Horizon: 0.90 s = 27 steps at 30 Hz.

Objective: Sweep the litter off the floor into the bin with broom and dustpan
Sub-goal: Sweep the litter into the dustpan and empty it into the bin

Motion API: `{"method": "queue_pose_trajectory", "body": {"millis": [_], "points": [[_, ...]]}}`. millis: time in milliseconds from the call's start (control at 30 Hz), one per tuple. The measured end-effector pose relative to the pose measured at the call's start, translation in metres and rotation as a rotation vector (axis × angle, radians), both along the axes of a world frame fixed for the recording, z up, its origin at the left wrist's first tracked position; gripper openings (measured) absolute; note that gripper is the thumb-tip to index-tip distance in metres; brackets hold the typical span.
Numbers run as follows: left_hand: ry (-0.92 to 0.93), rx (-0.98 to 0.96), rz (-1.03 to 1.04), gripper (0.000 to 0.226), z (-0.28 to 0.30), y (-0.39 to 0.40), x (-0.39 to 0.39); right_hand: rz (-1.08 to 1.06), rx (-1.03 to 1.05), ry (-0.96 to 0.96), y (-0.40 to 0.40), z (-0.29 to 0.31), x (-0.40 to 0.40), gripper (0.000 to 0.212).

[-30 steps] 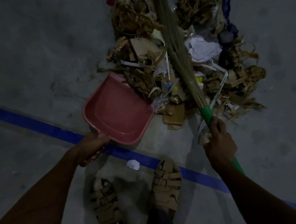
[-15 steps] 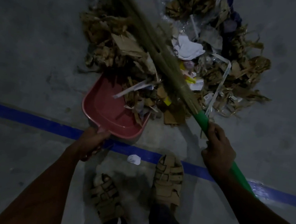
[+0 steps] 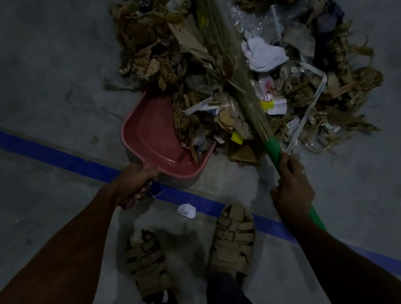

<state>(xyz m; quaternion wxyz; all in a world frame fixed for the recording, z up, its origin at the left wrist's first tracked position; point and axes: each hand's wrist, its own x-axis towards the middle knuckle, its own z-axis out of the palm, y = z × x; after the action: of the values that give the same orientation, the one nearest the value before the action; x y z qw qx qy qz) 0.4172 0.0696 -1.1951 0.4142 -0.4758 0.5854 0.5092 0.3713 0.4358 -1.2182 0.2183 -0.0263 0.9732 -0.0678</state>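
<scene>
In the head view, my left hand [image 3: 134, 184] is gripping the handle of the red dustpan [image 3: 156, 140], fingers curled around it. My right hand [image 3: 292, 192] is closing around the green broom [image 3: 272, 150], just beside the dustpan. The litter [image 3: 203, 61] is lying beyond the dustpan, some already spilling inside. I am judging it light, dry and springy, so it may be sliding out easily. I am not seeing the bin.

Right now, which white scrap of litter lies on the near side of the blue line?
The small crumpled white scrap between the two sandals, alone on the person's side of the blue line; the others sit in the pile beyond.
</scene>
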Motion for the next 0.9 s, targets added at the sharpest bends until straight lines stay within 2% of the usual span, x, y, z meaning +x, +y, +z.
{"method": "queue_pose_trajectory", "body": {"millis": [300,400,500,667,900], "points": [[-0.023,0.073,-0.042,0.032,-0.010,-0.009,0.005,0.077,-0.078,-0.095,0.003,0.011,0.048,0.098],[-0.029,0.085,-0.060,0.034,-0.011,-0.011,0.005,0.064,-0.106,-0.067,-0.005,0.016,0.051,0.097],[-0.027,0.080,-0.095,0.035,-0.011,-0.012,0.005,-0.053,-0.118,0.025,-0.011,0.019,0.047,0.090],[-0.002,0.074,-0.099,0.032,-0.012,-0.013,0.006,-0.162,-0.065,0.144,-0.012,0.012,0.022,0.089],[0.057,0.033,-0.112,0.025,-0.005,-0.009,0.000,-0.042,0.040,0.029,-0.014,0.008,0.022,0.089]]}}
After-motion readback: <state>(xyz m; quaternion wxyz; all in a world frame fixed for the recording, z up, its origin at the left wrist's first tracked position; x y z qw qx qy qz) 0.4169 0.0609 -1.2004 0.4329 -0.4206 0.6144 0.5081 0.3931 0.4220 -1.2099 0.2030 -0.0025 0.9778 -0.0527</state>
